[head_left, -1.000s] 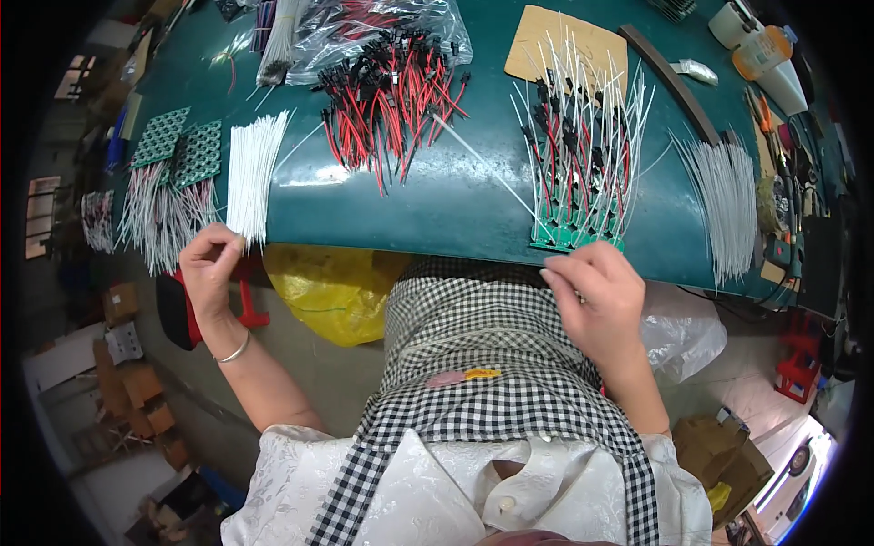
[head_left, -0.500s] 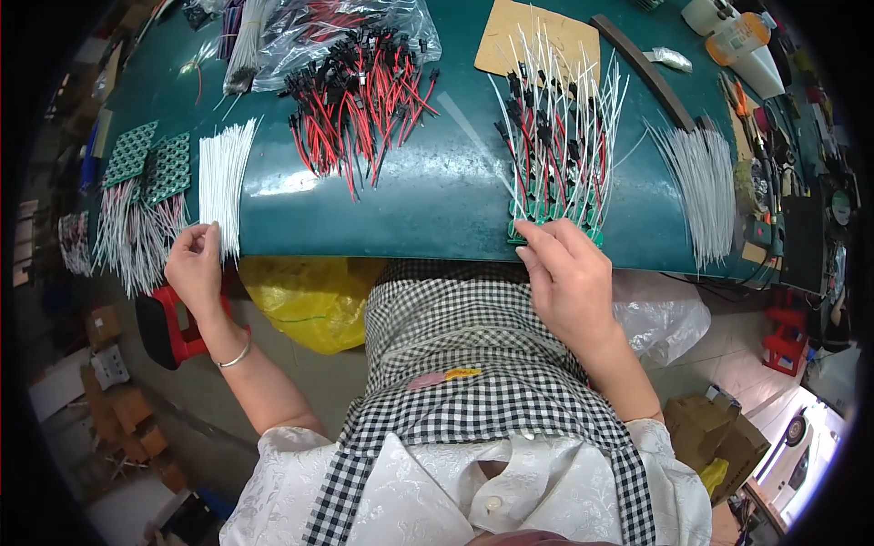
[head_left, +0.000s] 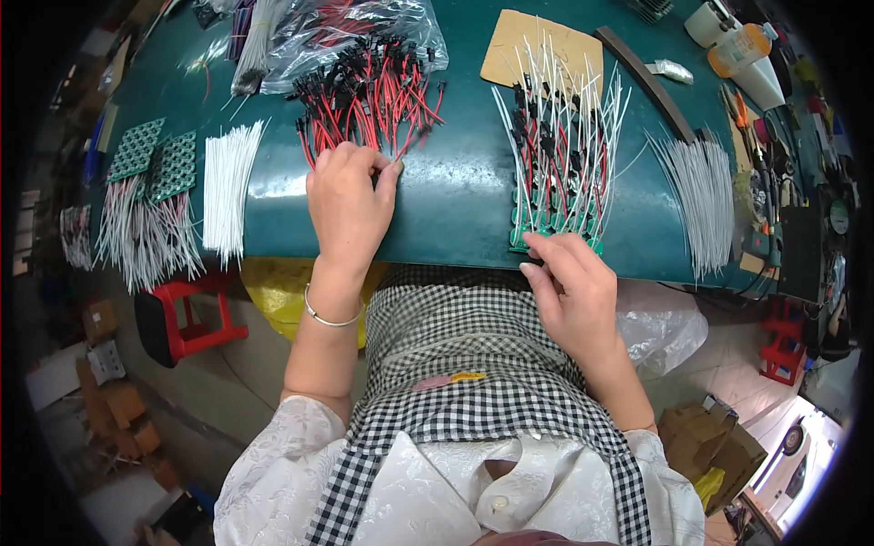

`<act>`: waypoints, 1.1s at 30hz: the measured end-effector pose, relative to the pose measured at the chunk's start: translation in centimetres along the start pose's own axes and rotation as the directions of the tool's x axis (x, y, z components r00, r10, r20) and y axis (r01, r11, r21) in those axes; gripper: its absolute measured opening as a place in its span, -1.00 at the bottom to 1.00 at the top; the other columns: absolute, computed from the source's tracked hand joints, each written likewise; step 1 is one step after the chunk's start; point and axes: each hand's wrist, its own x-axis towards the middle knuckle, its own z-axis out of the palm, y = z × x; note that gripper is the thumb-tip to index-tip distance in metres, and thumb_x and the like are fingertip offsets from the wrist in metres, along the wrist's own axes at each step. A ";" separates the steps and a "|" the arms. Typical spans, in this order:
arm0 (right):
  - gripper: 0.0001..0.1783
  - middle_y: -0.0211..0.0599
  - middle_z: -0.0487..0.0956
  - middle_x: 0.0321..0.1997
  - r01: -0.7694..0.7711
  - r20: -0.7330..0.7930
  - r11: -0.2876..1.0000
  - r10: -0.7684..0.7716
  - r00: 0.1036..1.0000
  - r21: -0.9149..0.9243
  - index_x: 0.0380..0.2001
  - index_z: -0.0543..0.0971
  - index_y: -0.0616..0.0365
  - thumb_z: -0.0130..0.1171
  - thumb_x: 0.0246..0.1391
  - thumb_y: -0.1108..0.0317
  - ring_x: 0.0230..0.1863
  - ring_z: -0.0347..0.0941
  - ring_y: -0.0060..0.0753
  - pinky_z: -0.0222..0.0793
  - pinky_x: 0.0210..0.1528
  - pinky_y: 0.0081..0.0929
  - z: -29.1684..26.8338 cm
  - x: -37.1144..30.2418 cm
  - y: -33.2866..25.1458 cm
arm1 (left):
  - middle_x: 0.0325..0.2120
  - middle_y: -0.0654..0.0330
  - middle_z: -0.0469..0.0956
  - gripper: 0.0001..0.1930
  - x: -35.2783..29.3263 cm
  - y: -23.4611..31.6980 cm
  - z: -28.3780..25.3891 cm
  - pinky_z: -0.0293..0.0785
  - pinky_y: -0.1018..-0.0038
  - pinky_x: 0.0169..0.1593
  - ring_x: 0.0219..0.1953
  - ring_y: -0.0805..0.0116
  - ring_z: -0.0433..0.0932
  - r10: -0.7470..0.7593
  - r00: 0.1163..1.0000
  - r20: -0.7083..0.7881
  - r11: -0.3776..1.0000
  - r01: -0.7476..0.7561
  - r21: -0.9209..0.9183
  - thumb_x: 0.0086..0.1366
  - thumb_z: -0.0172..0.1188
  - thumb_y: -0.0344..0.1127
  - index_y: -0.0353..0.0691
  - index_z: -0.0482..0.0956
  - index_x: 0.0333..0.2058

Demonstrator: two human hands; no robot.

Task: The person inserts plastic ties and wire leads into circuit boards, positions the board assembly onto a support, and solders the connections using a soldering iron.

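My left hand (head_left: 350, 205) lies palm down on the green table (head_left: 455, 196), fingertips bent into the near edge of a pile of red and black wires with black plugs (head_left: 373, 91). The fingers hide whether a wire is pinched. My right hand (head_left: 574, 291) is at the table's front edge, its fingers gripping the near end of a strip of small green circuit boards (head_left: 555, 223). White, red and black wires stand up from that strip (head_left: 560, 136).
A bundle of white wires (head_left: 228, 187) and green boards with white wires (head_left: 150, 168) lie to the left. More white wires (head_left: 706, 196) fan out on the right. A brown board (head_left: 537, 50), a plastic bag (head_left: 364, 27) and bottles (head_left: 742, 41) sit further back. A red stool (head_left: 196, 309) stands below.
My left hand has moved right, from the white wire bundle at the table's edge onto the red and black wire pile. My right hand stays at the green board strip.
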 end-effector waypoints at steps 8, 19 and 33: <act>-0.74 -0.28 0.61 -0.31 -0.187 0.195 0.882 0.111 0.975 0.433 -0.13 0.63 0.28 0.28 0.07 0.55 -0.38 0.55 -0.53 0.44 -0.41 -0.59 -0.3 0.4 -0.9 | -0.49 0.22 0.58 -0.89 -2.9 3.8 -2.7 0.42 0.37 -0.23 -0.38 0.29 0.51 -0.113 0.982 0.151 0.837 0.176 -0.519 0.14 0.37 -0.40 -0.23 0.60 -0.46; -0.92 -0.36 0.60 -0.33 -0.388 0.291 0.387 0.285 0.913 0.837 -0.24 0.57 0.34 0.19 0.20 0.55 -0.29 0.55 -0.60 0.53 -0.30 -0.65 -1.1 -1.0 -0.3 | -0.50 0.18 0.64 -0.85 -5.0 9.3 -2.2 0.49 0.43 -0.32 -0.45 0.29 0.62 0.334 0.925 0.183 0.654 -0.088 -0.751 0.02 0.42 -0.52 -0.27 0.64 -0.40; -0.97 -0.26 0.64 -0.44 -0.257 -0.089 0.884 0.314 0.945 0.391 -0.37 0.61 0.34 0.24 0.08 0.62 -0.48 0.59 -0.53 0.50 -0.46 -0.59 0.0 -0.9 1.8 | -0.47 0.16 0.59 -0.71 7.9 2.4 1.5 0.45 0.22 -0.33 -0.36 0.14 0.59 0.231 0.973 0.015 0.958 -0.230 0.174 0.11 0.39 -0.06 -0.20 0.67 -0.43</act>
